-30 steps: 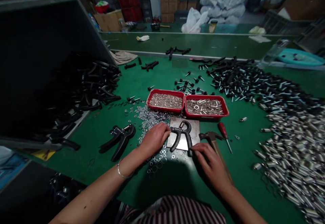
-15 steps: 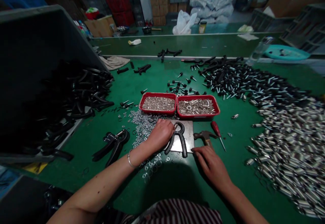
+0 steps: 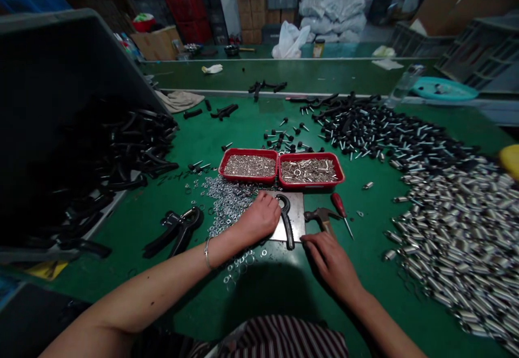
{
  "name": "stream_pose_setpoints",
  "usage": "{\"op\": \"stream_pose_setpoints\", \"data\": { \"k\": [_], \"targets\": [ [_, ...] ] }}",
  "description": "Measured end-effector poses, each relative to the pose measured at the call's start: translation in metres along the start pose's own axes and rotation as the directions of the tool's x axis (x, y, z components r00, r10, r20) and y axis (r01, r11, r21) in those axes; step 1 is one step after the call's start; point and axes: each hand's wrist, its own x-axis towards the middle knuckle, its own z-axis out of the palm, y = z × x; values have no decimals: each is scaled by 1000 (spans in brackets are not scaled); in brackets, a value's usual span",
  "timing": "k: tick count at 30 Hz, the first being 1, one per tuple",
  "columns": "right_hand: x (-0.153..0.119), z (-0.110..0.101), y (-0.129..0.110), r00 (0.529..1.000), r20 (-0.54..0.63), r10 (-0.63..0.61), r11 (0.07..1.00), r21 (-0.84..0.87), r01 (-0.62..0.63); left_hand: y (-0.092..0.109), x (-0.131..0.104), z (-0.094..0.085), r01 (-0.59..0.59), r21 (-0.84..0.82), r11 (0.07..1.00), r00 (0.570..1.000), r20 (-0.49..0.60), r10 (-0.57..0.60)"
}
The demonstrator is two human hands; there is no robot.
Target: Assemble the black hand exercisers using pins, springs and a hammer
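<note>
My left hand (image 3: 263, 216) is closed around the left side of a black hand grip strengthener (image 3: 287, 220), which lies on a small metal plate (image 3: 298, 209). The curved top and right handle show; the left handle is hidden beneath my fingers. To the right, my right hand (image 3: 333, 263) rests palm down with its fingers stretched out, their tips at the plate's lower right corner. A claw hammer (image 3: 322, 216) lies just above it, and the lower part of its handle disappears under the hand. Another black hand grip (image 3: 178, 231) with a spring lies left of my left forearm.
Two red trays (image 3: 248, 177) of small metal parts stand behind the plate. Loose nuts and rings (image 3: 227, 201) surround my left wrist. A red screwdriver (image 3: 339, 209) lies right of the hammer. Piles of metal cylinders (image 3: 466, 228) and black-headed bolts (image 3: 377, 128) spread rightward; a bin (image 3: 97, 28) holds black handles.
My left hand has shifted slightly right and down over the hand grip, covering its left handle and spring. My right hand stays by the plate corner. The view has shifted a little.
</note>
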Motion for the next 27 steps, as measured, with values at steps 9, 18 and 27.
{"op": "stream_pose_setpoints", "data": {
  "k": [9,18,27],
  "targets": [
    [-23,-41,17,893,67,444,894,-103,-437,-66,-3,-5,348,-334,876,907,-115,-405],
    [-2,-83,-24,770,403,495,766,216,-606,-169,39,14,597,-173,783,802,134,-582],
    [48,-58,-50,909,291,299,951,-173,-257,-160,18,24,609,-235,758,782,15,-623]
  ]
}}
